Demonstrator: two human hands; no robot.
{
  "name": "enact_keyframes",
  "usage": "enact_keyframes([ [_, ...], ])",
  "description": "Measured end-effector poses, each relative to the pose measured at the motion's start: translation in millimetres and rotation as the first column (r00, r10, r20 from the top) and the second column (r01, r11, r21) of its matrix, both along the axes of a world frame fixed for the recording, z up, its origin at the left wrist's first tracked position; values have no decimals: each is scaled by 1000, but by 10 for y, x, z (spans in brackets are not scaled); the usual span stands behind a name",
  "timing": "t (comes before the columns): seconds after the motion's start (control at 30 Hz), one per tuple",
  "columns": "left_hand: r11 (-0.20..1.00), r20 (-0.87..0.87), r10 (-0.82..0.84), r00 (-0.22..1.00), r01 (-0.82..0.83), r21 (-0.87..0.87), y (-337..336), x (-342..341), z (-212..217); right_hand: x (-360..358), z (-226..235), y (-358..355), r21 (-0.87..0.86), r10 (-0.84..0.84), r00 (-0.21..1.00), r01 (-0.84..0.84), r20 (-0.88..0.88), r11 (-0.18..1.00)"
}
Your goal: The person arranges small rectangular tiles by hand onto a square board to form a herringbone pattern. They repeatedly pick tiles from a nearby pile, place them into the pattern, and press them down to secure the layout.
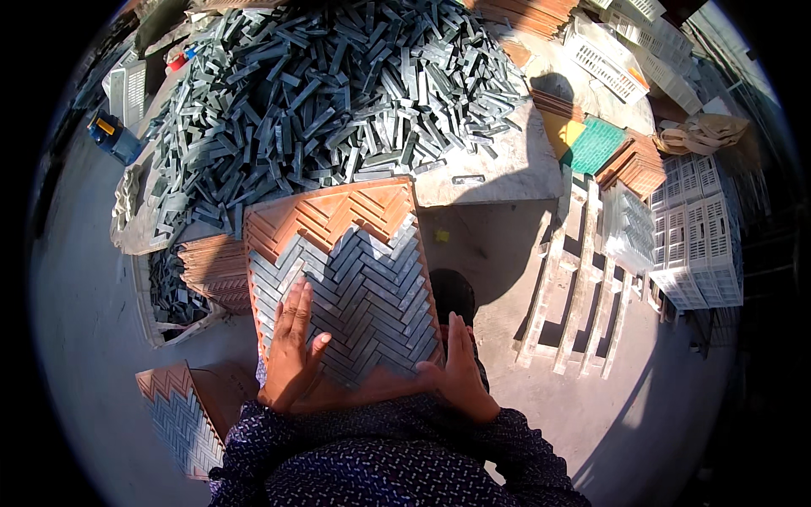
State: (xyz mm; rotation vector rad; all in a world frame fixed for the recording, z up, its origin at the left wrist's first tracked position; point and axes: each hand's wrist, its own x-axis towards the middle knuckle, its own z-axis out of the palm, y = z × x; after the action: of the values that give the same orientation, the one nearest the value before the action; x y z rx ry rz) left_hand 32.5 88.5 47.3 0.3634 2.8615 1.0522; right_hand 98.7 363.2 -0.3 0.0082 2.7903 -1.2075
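Left hand (291, 351) lay open and flat on the grey stone strips (363, 296) in the orange herringbone mould tray (338, 211); right hand (460, 372), open, braced its near right edge.

Hands: two, left hand (291, 351) and right hand (460, 372). Orange herringbone trays: one in hand (338, 211), one on the floor (182, 414). Wooden pallet (583, 279): one. Grey strips (329, 84): one heap, uncountable.

orange herringbone mould tray (325, 211), mostly filled with grey tile strips (363, 291), tilted on lap
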Motion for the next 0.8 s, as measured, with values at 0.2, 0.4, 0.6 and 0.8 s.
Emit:
enact_keyframes([
  [0.2,972,-52,237,970,-236,14,-632,268,6,-94,128,-334,383,419,879,-316,-226,868],
  [0.4,955,13,281,959,-279,-98,-795,623,-119,-101,56,-430,529,632,774,-516,-49,674],
  [0.6,959,47,-115,992,123,-255,-592,1040,-286,-238,316,-657,411,635,763,-544,-120,731],
  [0.8,923,141,-156,978,196,-332,-539,976,-295,-561,369,-751,387,602,775,-505,-190,772],
])
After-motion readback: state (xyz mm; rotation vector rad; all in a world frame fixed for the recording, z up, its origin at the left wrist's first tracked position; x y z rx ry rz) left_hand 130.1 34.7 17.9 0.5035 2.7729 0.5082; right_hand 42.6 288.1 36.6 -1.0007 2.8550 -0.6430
